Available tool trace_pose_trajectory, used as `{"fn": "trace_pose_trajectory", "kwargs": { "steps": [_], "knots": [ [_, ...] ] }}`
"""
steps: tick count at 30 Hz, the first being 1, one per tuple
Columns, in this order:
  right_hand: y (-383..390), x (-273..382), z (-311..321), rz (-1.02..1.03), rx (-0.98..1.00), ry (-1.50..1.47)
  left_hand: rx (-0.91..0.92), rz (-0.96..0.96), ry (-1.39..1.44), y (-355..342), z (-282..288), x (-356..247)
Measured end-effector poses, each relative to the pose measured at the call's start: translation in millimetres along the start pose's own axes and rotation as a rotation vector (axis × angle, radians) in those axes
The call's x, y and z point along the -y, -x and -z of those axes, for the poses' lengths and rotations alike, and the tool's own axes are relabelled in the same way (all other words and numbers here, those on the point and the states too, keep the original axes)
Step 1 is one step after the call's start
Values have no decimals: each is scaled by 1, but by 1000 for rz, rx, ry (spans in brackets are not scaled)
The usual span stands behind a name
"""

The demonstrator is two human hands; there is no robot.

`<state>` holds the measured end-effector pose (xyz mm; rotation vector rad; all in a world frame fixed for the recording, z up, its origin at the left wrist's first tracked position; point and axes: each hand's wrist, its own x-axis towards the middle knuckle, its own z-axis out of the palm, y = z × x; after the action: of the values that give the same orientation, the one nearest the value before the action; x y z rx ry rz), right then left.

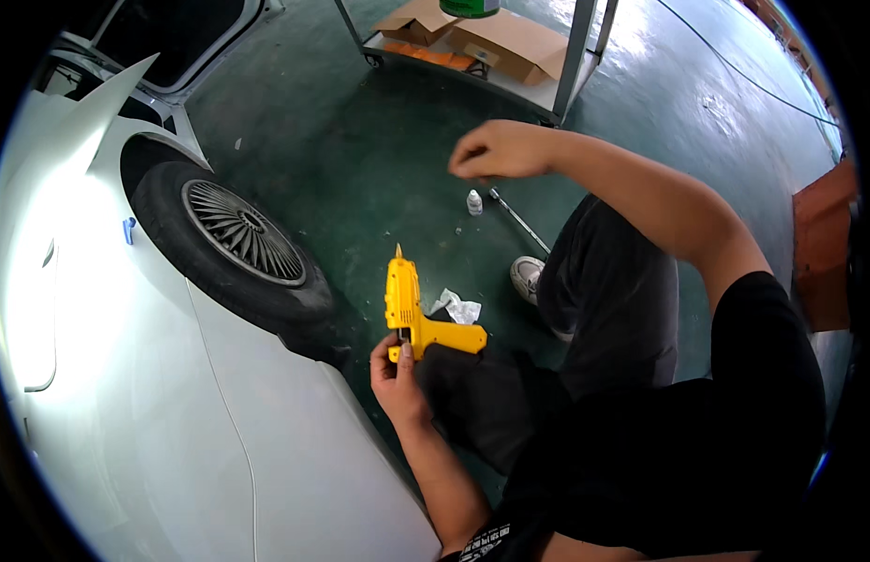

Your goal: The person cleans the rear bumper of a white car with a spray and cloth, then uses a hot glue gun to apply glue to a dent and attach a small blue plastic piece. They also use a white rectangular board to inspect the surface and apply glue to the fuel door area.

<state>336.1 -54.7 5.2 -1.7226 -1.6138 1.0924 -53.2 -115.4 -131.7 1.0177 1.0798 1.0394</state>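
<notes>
Cardboard boxes (515, 39) on a wheeled trolley (573, 58), a green container (470, 7) (probably a can) partly in view

And it's a green floor (341, 159) stretching right across the room, shiny, speckled in places, bright glare (632, 37) bouncing off it at upper right! Far side, a metal cart (574, 64) on small wheels (373, 61) (cardboard boxes (515, 42) riding its pale lower shelf (536, 92)), while a thin cable (711, 45) curves over to the right.
</notes>
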Motion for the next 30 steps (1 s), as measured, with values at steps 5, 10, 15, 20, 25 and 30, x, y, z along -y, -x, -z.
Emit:
{"fn": "trace_pose_trajectory", "kwargs": {
  "steps": [5,10,15,20,25,30],
  "knots": [
    [56,-12,-10,64,93,284,61,-167,30,-11,-16,-7],
    [71,1,-57,55,184,246,149,-217,237,-27,-50,-25],
    [64,13,-105,4,221,270,88,-183,361,-31,-72,-35],
    [58,20,-118,-100,190,167,46,-191,293,-30,-76,-30],
    [54,17,-127,-87,144,-22,130,-133,416,-34,-76,-13],
    [50,17,-135,-78,315,-161,305,109,402,-24,-81,14]
  ]
}}
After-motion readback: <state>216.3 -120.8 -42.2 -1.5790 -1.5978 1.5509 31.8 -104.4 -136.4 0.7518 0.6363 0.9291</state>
